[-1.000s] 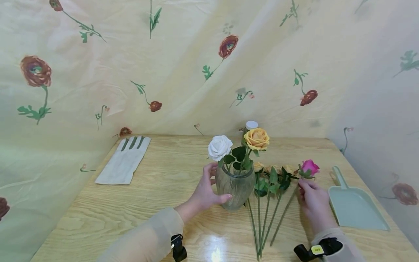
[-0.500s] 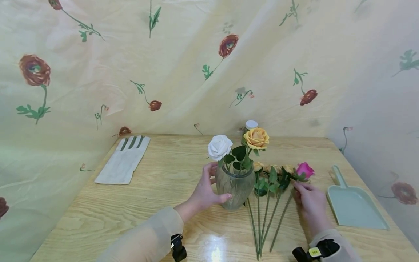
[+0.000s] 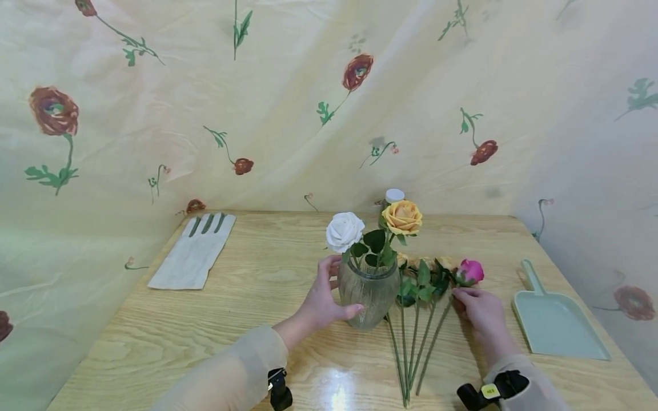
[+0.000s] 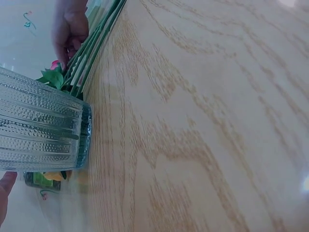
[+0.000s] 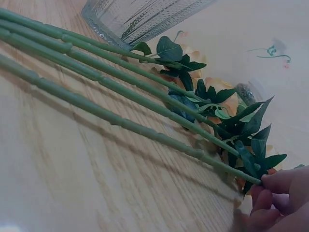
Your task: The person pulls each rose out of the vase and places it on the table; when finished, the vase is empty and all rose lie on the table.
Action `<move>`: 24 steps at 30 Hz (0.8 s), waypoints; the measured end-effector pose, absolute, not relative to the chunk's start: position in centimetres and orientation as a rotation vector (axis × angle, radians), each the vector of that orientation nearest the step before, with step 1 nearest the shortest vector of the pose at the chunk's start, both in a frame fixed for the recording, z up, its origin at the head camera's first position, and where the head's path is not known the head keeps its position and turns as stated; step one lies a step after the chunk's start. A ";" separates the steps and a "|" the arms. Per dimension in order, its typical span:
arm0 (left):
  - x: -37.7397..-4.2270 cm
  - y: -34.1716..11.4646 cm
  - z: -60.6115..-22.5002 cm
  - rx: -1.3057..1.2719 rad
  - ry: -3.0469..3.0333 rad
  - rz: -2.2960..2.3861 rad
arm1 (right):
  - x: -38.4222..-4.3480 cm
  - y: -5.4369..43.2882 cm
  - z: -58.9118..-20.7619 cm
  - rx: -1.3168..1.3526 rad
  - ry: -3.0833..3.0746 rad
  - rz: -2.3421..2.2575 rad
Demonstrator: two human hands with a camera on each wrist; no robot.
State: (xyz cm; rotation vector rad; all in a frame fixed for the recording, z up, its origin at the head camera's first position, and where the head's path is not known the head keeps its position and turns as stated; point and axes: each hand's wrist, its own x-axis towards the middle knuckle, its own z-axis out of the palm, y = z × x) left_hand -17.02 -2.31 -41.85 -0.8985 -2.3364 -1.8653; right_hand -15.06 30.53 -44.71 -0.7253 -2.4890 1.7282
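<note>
In the head view my left hand (image 3: 320, 302) holds a ribbed clear glass vase (image 3: 366, 302), thumb in front and fingers on its far side. A white rose (image 3: 345, 232) and a yellow-orange rose (image 3: 402, 217) stand in the vase. My right hand (image 3: 482, 315) pinches the stem of a pink rose (image 3: 470, 272) just below its bloom. In the right wrist view, thumb and finger close on that green stem (image 5: 145, 131). Beside it lie several more roses (image 3: 424, 288) on the table, their stems converging toward me and pale yellow blooms partly hidden by leaves.
A pale green dustpan (image 3: 562, 325) lies at the table's right side. At the far left is a flat white glove-shaped piece (image 3: 190, 262). Behind the yellow-orange rose stands a jar with a white lid (image 3: 394, 196). A flower-print sheet (image 3: 288, 103) hangs behind the table.
My right hand has moved left with the pink rose, bringing its bloom and stem closer to the other lying roses, which have shifted slightly left. The left hand and vase stay put.
</note>
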 end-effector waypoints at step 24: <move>-17.0 -2.3 -41.9 -0.906 -2.331 -1.828 | -14.8 30.5 -45.3 -0.757 -2.634 1.266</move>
